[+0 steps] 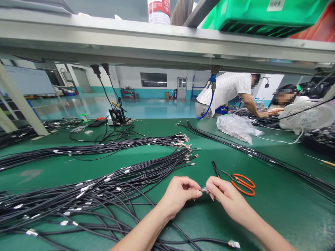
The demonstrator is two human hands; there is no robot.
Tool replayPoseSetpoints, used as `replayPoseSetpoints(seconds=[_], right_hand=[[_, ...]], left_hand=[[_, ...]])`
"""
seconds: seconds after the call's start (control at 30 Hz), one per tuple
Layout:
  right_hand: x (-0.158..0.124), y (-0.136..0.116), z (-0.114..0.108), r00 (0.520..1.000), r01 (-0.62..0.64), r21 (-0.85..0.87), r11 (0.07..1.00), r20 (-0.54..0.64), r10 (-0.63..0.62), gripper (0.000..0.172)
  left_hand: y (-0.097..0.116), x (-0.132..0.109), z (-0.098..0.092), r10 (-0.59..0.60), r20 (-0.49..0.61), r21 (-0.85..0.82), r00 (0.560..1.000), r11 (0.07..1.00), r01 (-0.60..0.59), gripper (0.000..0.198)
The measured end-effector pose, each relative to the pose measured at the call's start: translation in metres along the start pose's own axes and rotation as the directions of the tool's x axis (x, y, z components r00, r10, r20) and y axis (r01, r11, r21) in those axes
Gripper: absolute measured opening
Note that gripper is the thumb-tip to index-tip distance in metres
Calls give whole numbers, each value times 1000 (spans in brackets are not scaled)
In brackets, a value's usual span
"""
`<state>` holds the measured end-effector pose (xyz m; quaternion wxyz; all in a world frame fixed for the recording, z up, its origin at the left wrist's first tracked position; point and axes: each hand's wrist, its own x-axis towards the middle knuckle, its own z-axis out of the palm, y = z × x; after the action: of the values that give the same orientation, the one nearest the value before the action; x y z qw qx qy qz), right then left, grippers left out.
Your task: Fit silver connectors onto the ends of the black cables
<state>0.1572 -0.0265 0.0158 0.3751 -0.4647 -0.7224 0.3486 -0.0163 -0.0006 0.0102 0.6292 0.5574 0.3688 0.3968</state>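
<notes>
My left hand and my right hand meet over the green mat, fingers curled. Both pinch a small metal terminal between their fingertips. A black cable runs under my left wrist and ends in a metal connector near the bottom edge. A thick bundle of black cables with metal terminals lies just left of my left hand. Orange-handled scissors and a short black piece lie beside my right hand.
More black cable bundles cross the bench at left, another run at right. A crumpled plastic bag, a white fan and a small black fan stand farther back. Two other people work at the far right. A metal shelf hangs overhead.
</notes>
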Motion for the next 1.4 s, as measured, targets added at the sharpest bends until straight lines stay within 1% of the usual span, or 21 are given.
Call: replayPoseSetpoints(seconds=[0.17, 0.23, 0.27, 0.33, 0.4, 0.47, 0.5, 0.57, 0.63, 0.7, 0.77, 0.8, 0.87, 0.93, 1.0, 1.07, 1.1, 1.17, 1.27, 1.33, 1.4], right_hand=[[1, -1, 0, 1000, 4, -47, 999, -9, -5, 32], [2, 2, -1, 1000, -13, -84, 996, -21, 11, 33], [4, 5, -1, 999, -29, -109, 994, -33, 26, 33], [6, 12, -2, 996, -76, -169, 983, -48, 69, 33], [8, 20, -3, 992, -123, -242, 962, -17, 122, 32], [9, 24, -3, 987, -142, -301, 943, 24, 156, 27], [8, 23, -2, 988, -130, -325, 937, 32, 148, 23], [5, 17, 0, 995, -68, -348, 935, 50, 91, 13], [0, 7, 5, 989, 7, -336, 942, 145, 44, 12], [-7, -2, 10, 958, 53, -299, 953, 283, 35, 15], [-14, -6, 17, 922, 82, -279, 957, 387, 33, 15], [-16, -6, 20, 905, 103, -278, 955, 425, 26, 14], [-19, -2, 26, 867, 146, -278, 949, 498, 13, 12], [-17, 4, 32, 834, 180, -274, 945, 552, 1, 14], [-14, 9, 37, 817, 192, -274, 942, 577, 1, 18], [-11, 11, 40, 802, 198, -283, 939, 597, 11, 21], [-10, 10, 40, 799, 200, -286, 937, 601, 13, 22], [-12, 5, 38, 802, 201, -283, 938, 598, 8, 19], [-18, -9, 32, 823, 188, -264, 946, 568, -4, 15], [-20, -15, 28, 840, 167, -263, 950, 542, 2, 14], [-17, -16, 22, 878, 121, -275, 954, 478, 27, 15]], left_hand=[[0, 1, 0, -19, -4, 25, 1000, 999, 19, 17], [2, 2, -4, -15, 9, 107, 1000, 994, 14, 15], [4, 3, -7, 4, 15, 190, 1000, 982, -7, 14], [6, 5, -14, 45, 29, 414, 999, 909, -52, 13], [7, 5, -20, 31, 43, 612, 999, 789, -51, 15], [5, 4, -21, -20, 56, 725, 998, 688, -27, 16], [4, 3, -20, -39, 62, 755, 997, 656, -21, 16], [1, 0, -16, -38, 67, 784, 997, 620, -29, 17], [2, -4, -11, -47, 88, 788, 995, 614, -41, 17], [5, -8, -9, -92, 152, 789, 984, 611, -65, 16], [10, -9, -10, -153, 235, 789, 960, 607, -96, 13], [12, -8, -12, -163, 258, 788, 952, 606, -110, 11], [14, -5, -18, -97, 237, 801, 967, 583, -138, 14], [11, 0, -27, 40, 146, 856, 988, 496, -147, 23], [4, 6, -35, 162, 55, 927, 985, 358, -110, 34], [-5, 10, -40, 217, 6, 968, 976, 244, -60, 44], [-8, 12, -41, 229, -4, 977, 973, 209, -45, 47], [-13, 14, -42, 233, -9, 983, 972, 179, -34, 48], [-12, 18, -41, 217, -29, 984, 976, 180, -11, 45], [-10, 18, -40, 197, -19, 982, 980, 186, -19, 35], [-8, 16, -37, 169, 33, 979, 985, 192, -66, 17]])
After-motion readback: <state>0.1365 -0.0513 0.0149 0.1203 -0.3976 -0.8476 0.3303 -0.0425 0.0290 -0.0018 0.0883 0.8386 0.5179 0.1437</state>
